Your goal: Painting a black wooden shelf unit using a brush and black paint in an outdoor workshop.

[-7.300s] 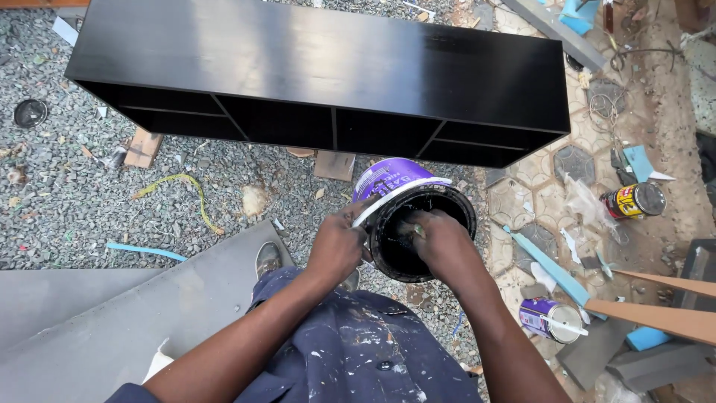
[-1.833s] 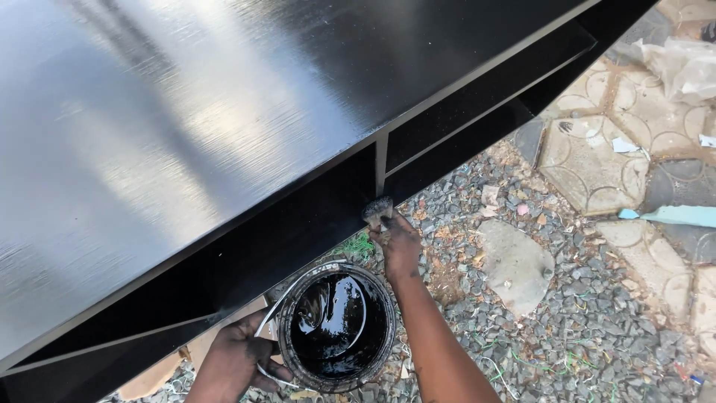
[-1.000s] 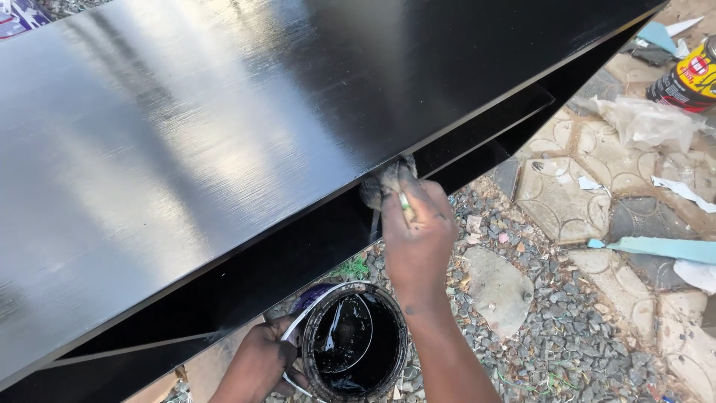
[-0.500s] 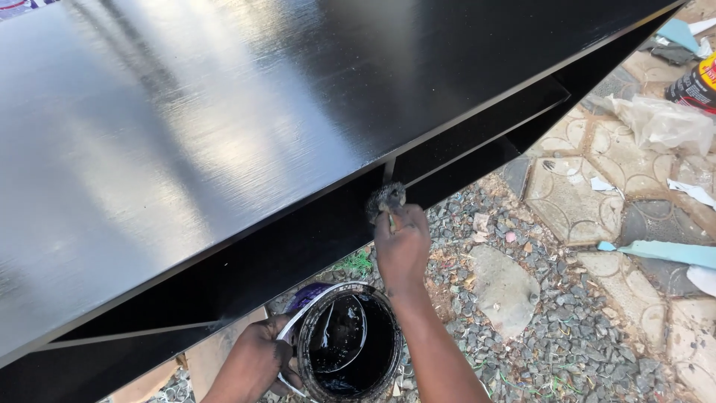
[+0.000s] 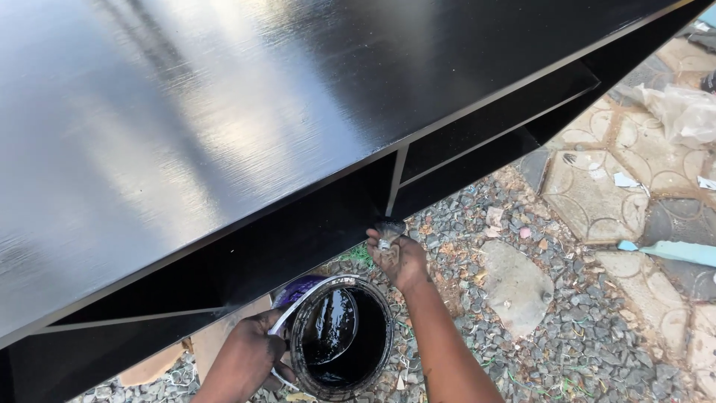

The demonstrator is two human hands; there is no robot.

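A long glossy black cabinet (image 5: 246,112) with open compartments fills the upper view. My right hand (image 5: 399,257) grips a small paint brush (image 5: 388,230), whose bristles touch the lower edge of the cabinet beside an upright divider (image 5: 395,179). My left hand (image 5: 250,354) holds the rim of an open paint can (image 5: 339,336) with black paint inside, resting on the gravel just below the cabinet.
Grey gravel (image 5: 522,351) covers the ground on the right, with a flat stone (image 5: 514,280) and patterned paving slabs (image 5: 597,190). A crumpled plastic sheet (image 5: 682,112) and a light blue strip (image 5: 671,250) lie at the right edge. Cardboard (image 5: 160,363) shows under the cabinet.
My right hand with the brush has dropped lower along the cabinet's front edge near the divider. The left hand has kept hold of the can, which stays put.
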